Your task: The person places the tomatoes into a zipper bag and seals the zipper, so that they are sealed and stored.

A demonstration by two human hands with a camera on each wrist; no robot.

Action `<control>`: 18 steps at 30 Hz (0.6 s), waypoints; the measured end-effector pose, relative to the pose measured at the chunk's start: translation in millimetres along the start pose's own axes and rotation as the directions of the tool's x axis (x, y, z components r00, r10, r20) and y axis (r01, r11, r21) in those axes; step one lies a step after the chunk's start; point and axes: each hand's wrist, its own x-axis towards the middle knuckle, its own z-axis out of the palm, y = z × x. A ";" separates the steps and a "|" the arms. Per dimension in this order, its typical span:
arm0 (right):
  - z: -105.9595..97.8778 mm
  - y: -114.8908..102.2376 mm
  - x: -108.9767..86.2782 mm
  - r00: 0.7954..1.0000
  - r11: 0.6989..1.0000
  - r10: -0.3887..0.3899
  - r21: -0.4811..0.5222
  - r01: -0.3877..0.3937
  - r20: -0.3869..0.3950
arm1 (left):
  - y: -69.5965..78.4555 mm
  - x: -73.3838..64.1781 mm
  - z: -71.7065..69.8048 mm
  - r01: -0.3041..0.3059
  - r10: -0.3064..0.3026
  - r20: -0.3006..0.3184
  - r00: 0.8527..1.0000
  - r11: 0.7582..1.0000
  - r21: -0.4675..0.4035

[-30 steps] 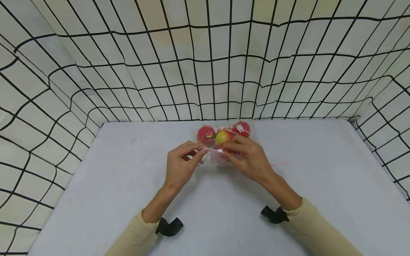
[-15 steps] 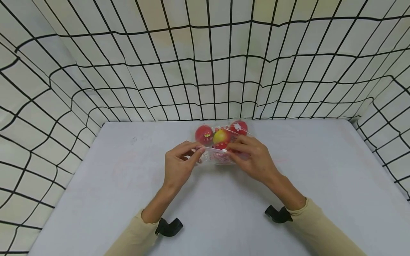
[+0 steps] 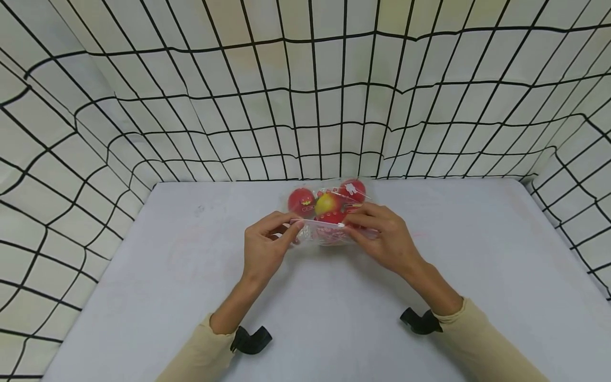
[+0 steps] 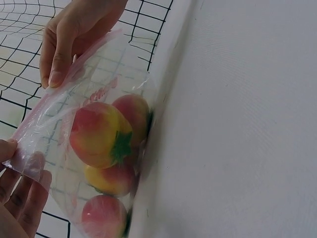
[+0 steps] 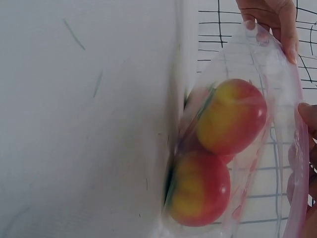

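A clear zip bag point(image 3: 307, 233) with a pink-edged seal stands on the table between both hands. Through its plastic show several round red-and-yellow fruits point(image 4: 99, 134) with green leafy tops. In the head view, my left hand point(image 3: 264, 244) pinches the seal's left end between thumb and fingers. Farther right along the same seal, my right hand point(image 3: 382, 236) pinches at a small white slider point(image 3: 341, 225). From the left wrist, the right hand's thumb presses beside the slider. Red printing on the bag partly covers the fruits.
A white table point(image 3: 310, 318) lies under the bag. Black grid netting point(image 3: 326, 106) rises behind the table and along both sides. Black curved wrist mounts point(image 3: 252, 339) jut inward from both sleeves, just above the tabletop.
My right hand has moved right along the seal with the white slider, widening the gap between the hands. The bag has shifted slightly left; my left hand has barely moved.
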 end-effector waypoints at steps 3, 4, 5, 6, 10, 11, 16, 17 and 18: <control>-1.3 1.2 -0.5 1.000 1.000 0.009 0.006 -0.009 -0.001 | 0.6 -0.1 -0.5 0.000 0.000 -0.001 1.000 1.000 -0.002; -1.8 1.6 -0.9 1.000 1.000 0.013 0.008 -0.013 0.001 | 0.4 0.0 -0.6 0.000 0.000 -0.002 1.000 1.000 -0.003; -2.3 1.8 -1.2 1.000 1.000 0.016 0.013 -0.016 0.002 | 0.3 -0.1 -0.8 0.000 0.000 -0.003 1.000 1.000 -0.004; -2.7 2.1 -1.7 1.000 1.000 0.019 0.014 -0.019 0.003 | 0.3 -0.2 -0.9 0.000 0.000 -0.004 1.000 1.000 -0.005; -4.1 3.5 -2.9 1.000 1.000 0.024 0.020 -0.024 0.006 | -0.1 -0.4 -1.6 0.000 0.000 -0.007 1.000 1.000 -0.008; -4.3 3.9 -3.1 1.000 0.999 0.024 0.021 -0.024 0.005 | 0.0 -0.5 -1.8 0.000 0.000 -0.008 1.000 1.000 -0.009; -5.0 6.7 -4.7 1.000 0.999 0.026 0.024 -0.026 0.006 | -0.7 -0.8 -2.3 0.001 -0.001 -0.011 1.000 1.000 -0.008; -5.1 7.3 -5.2 1.000 0.999 0.026 0.025 -0.026 0.005 | -0.8 -0.8 -2.4 0.001 -0.001 -0.012 1.000 1.000 -0.008; -5.2 8.0 -5.6 1.000 0.999 0.025 0.027 -0.025 0.003 | -0.9 -0.9 -2.5 0.001 -0.001 -0.013 1.000 1.000 -0.007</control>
